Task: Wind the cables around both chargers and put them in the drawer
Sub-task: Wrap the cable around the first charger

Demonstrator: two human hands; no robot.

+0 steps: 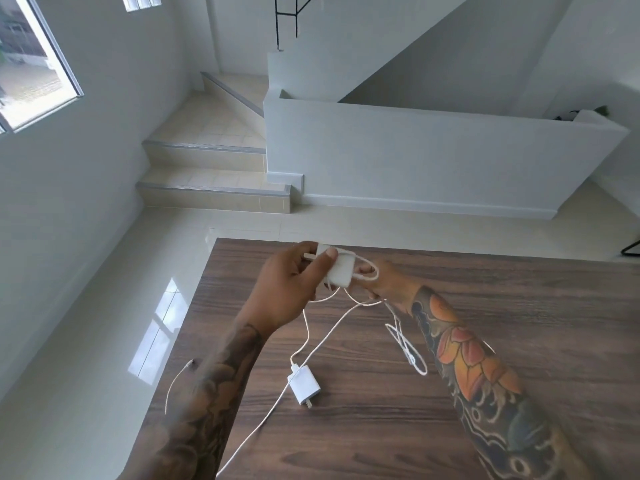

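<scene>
Above the wooden table's [450,427] far edge, our left hand [289,289] grips a white charger [337,270] while our right hand [384,282], just beside it, pinches its cable [369,263].

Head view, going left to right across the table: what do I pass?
Loose cable end → left hand → charger lying on the table → charger held up → right hand → dangling cable loops.

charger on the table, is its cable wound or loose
Loose. The charger lies flat on the table, prongs toward the camera, and its cable trails unwound across the wood. No turns go around it.
</scene>
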